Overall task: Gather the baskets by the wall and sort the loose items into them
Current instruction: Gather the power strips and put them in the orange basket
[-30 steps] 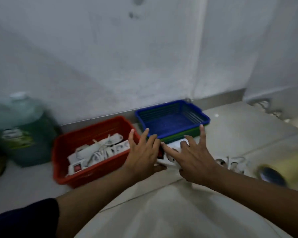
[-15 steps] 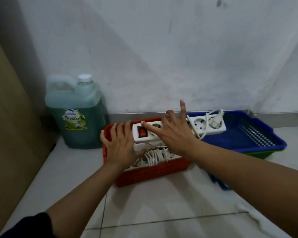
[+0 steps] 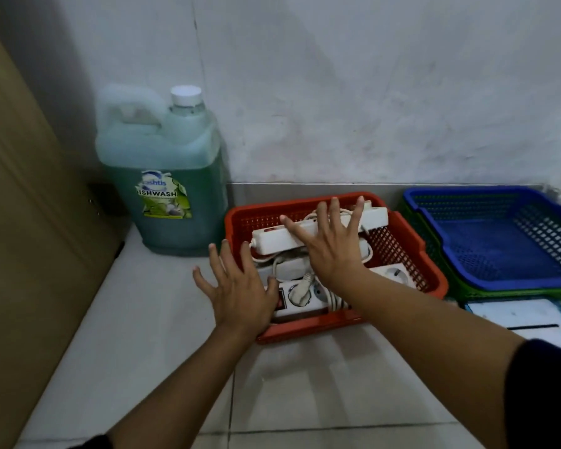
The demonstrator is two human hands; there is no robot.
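Half a second ago the white power strip (image 3: 318, 233) was held above the baskets; now it lies across the pile of other strips and cords inside the red basket (image 3: 402, 236), which sits on the tiled floor (image 3: 305, 384) against the wall. Right hand (image 3: 332, 247) rests flat on it, fingers spread, while the left hand (image 3: 240, 293), also splayed and gripping nothing, covers the basket's front-left corner. Blue basket (image 3: 499, 241) sits nested in a green one (image 3: 460, 286) just right, with a dishwash jug (image 3: 162, 189) to the left
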